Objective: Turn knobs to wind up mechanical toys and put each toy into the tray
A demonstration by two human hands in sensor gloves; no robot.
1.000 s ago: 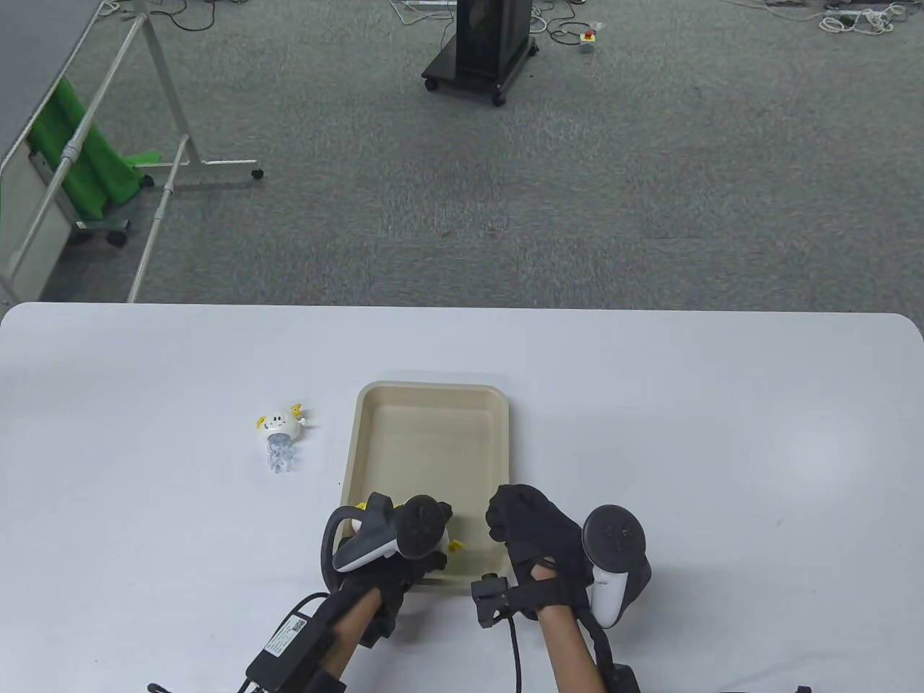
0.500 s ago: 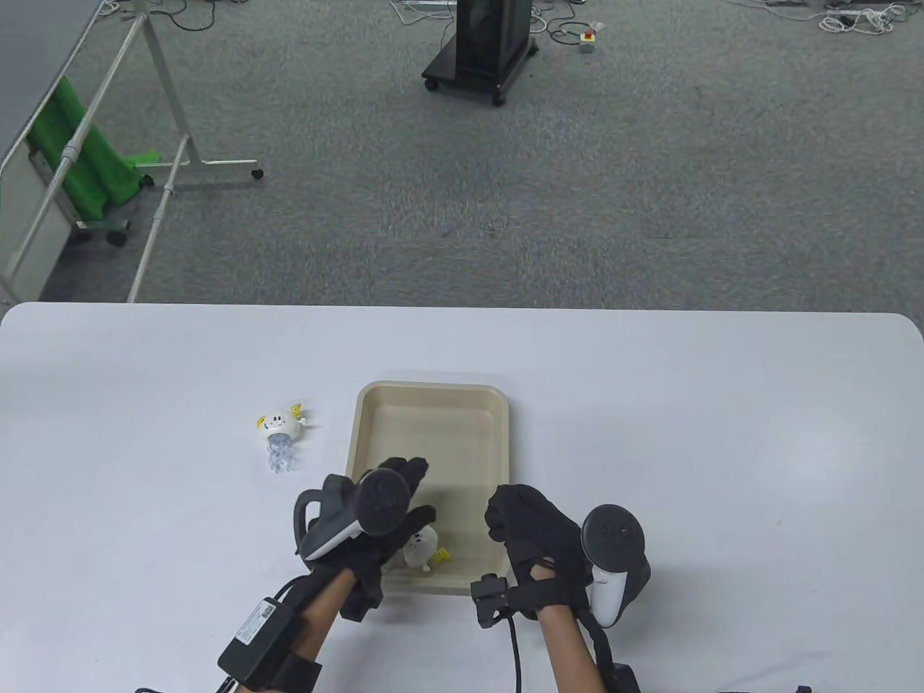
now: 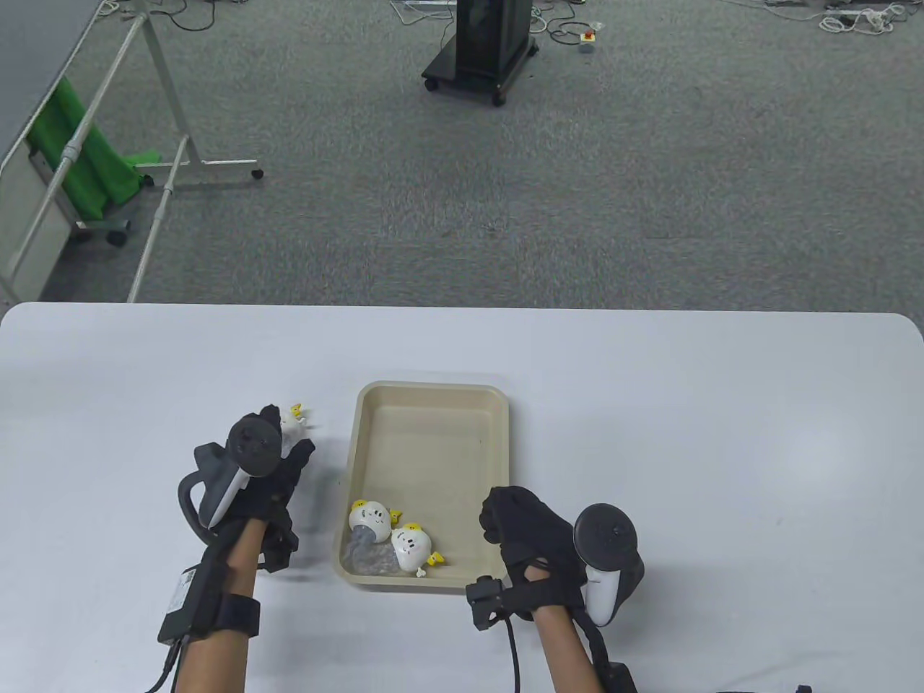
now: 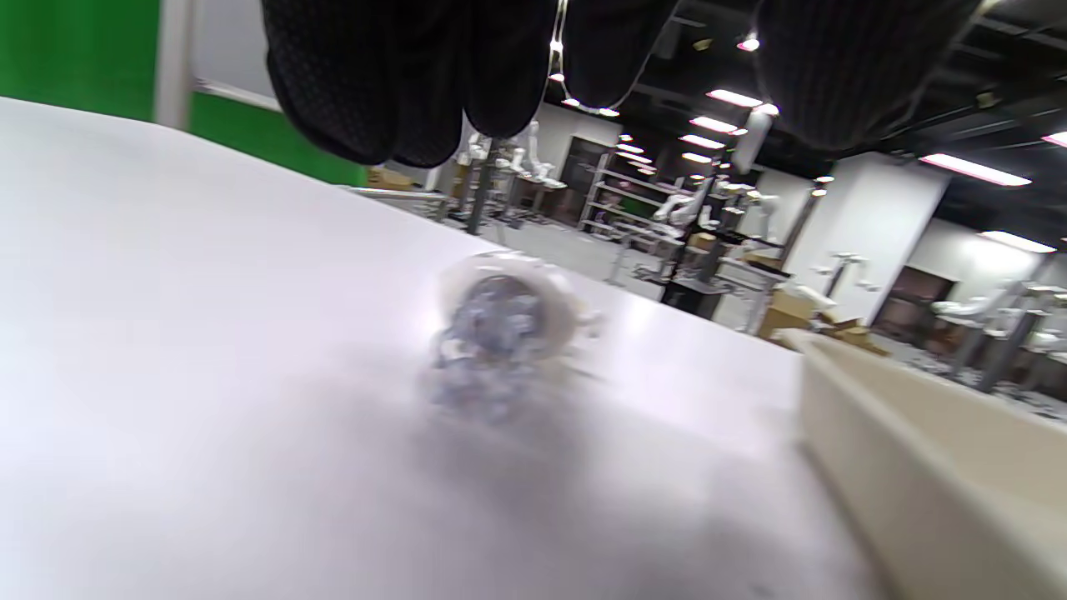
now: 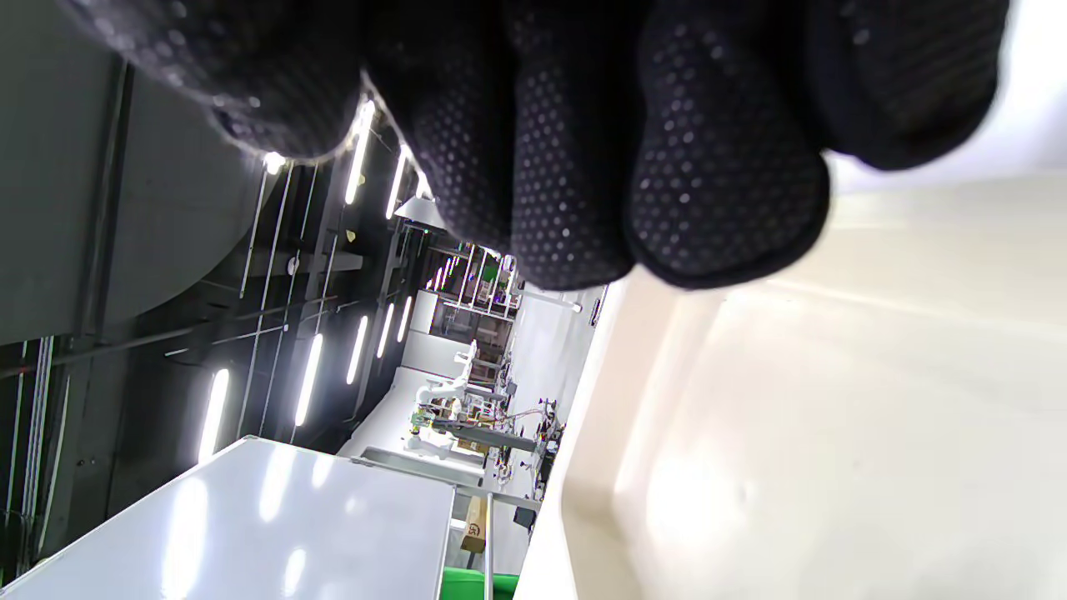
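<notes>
The beige tray [image 3: 433,393] lies mid-table and holds two white wind-up toys [image 3: 369,516] [image 3: 411,543] with yellow knobs, side by side at its near left. A third toy [image 3: 294,419] lies on the table left of the tray. My left hand [image 3: 283,442] hovers over it and covers most of it. In the left wrist view that toy [image 4: 500,333] rests on the table below my fingers [image 4: 400,83], which do not touch it. My right hand [image 3: 523,523] sits by the tray's near right rim, fingers loosely curled and holding nothing; its fingers [image 5: 650,167] hang over the tray [image 5: 834,417].
The white table [image 3: 722,433] stretches wide on both sides of the tray. The tray wall [image 4: 917,450] stands just right of the third toy. Beyond the table's far edge are grey carpet, a wheeled black stand [image 3: 480,50] and a metal frame [image 3: 166,108].
My left hand has let go of a toy in the tray's near left and swung left over the third toy on the table. Two toys now show in the tray. The right hand barely moved.
</notes>
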